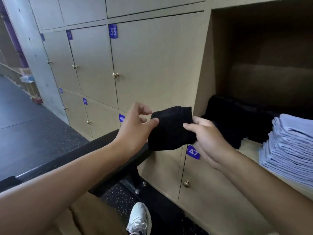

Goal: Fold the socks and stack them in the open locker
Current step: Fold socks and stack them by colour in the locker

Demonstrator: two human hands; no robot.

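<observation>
Left hand, fingers loosely spread, touches the black sock by the thumb; right hand pinches its other edge. Align the edges squarely before creasing (advice only). The sock, dark and bunched, hangs just outside the open locker.
</observation>
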